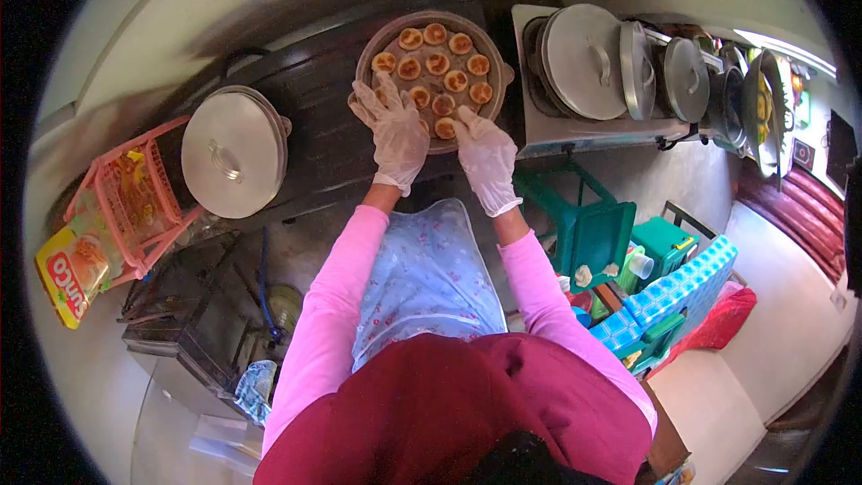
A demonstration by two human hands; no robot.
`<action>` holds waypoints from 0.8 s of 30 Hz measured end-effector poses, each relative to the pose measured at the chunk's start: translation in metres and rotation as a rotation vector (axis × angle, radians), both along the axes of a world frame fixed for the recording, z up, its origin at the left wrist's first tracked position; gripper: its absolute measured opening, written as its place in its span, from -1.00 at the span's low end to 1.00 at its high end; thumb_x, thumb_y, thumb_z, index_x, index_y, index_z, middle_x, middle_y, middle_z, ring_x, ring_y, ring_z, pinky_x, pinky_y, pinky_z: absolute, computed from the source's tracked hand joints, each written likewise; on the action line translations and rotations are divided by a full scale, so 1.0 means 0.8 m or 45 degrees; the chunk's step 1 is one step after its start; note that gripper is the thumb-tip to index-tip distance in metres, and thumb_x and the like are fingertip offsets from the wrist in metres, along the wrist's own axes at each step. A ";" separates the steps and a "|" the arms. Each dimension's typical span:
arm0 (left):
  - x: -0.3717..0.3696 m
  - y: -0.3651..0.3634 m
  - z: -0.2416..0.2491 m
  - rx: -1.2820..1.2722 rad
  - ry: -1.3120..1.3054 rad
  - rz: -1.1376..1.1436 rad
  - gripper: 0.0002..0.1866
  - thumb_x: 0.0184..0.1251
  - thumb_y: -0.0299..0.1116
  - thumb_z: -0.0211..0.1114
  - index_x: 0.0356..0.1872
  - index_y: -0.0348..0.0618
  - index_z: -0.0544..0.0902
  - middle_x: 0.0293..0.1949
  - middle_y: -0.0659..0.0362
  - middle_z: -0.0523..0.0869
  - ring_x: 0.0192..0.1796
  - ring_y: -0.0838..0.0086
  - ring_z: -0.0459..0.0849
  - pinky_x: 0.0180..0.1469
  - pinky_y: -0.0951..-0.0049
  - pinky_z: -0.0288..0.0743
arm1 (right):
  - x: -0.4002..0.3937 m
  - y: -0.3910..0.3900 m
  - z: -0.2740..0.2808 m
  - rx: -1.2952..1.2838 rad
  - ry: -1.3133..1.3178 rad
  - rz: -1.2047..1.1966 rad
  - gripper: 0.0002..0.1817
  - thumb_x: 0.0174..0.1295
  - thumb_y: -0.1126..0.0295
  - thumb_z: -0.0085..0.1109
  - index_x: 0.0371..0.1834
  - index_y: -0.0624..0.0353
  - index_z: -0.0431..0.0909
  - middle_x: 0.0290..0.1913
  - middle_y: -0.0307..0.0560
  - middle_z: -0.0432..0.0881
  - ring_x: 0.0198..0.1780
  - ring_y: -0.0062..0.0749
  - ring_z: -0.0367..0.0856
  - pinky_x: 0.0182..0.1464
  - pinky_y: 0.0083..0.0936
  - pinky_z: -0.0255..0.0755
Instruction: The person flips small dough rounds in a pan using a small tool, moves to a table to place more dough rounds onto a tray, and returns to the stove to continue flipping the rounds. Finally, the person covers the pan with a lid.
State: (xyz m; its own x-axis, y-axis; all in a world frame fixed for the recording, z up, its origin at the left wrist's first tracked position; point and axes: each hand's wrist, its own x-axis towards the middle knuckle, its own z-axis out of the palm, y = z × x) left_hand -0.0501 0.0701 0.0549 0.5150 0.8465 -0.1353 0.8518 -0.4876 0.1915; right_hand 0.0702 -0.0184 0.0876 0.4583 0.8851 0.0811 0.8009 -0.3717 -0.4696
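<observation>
A round metal pan (496, 106) on the dark counter holds several small round pastries (437, 64) with browned tops. My left hand (400, 139), in a clear plastic glove, reaches over the pan's near left side. Its fingers are spread above the pastries there and partly cover them. My right hand (488, 157), gloved the same way, is at the near right rim. Its fingers are bent together at the edge of a pastry (445, 127); the underside of this grip is hidden.
A large lidded pot (232, 154) stands left of the pan, beside a pink basket (139, 193). On the right is a stove (575, 133) with lidded pots (588, 61). A green plastic stool (593, 238) stands below it.
</observation>
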 end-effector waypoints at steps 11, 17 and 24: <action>0.026 0.035 -0.002 0.086 -0.495 0.056 0.03 0.05 -0.55 0.28 0.63 -0.21 0.00 0.26 -0.40 0.46 0.23 -0.24 0.44 0.32 -0.10 0.24 | 0.036 0.012 0.004 0.146 -0.010 -0.080 -0.78 0.32 0.37 0.25 -0.07 0.25 0.71 -0.16 0.07 0.77 -0.15 -0.03 0.74 -0.11 -0.26 0.60; 0.044 0.082 -0.011 0.014 -0.445 0.051 0.10 0.06 -0.54 0.32 0.65 -0.18 -0.11 0.02 -0.29 0.60 0.06 -0.16 0.54 0.14 -0.03 0.42 | 0.030 0.071 -0.017 -0.038 0.135 -0.143 -0.68 0.34 0.21 0.23 0.03 0.13 0.74 -0.06 0.10 0.76 -0.02 -0.04 0.74 0.05 -0.25 0.58; 0.037 0.086 -0.012 -0.063 -0.427 0.039 0.14 0.06 -0.53 0.34 0.66 -0.18 -0.18 0.03 -0.27 0.61 0.08 -0.15 0.54 0.19 0.00 0.41 | 0.013 0.088 -0.026 -0.012 0.174 -0.085 -0.67 0.33 0.21 0.25 0.01 0.18 0.74 -0.02 0.08 0.76 -0.01 -0.05 0.74 0.06 -0.30 0.56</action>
State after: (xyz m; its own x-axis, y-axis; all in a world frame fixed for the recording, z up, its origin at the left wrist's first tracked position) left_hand -0.0205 0.1389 0.0451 0.5124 0.8587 -0.0040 0.7513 -0.4460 0.4865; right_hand 0.0803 0.0516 0.0666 0.5220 0.8529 0.0057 0.7034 -0.4267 -0.5685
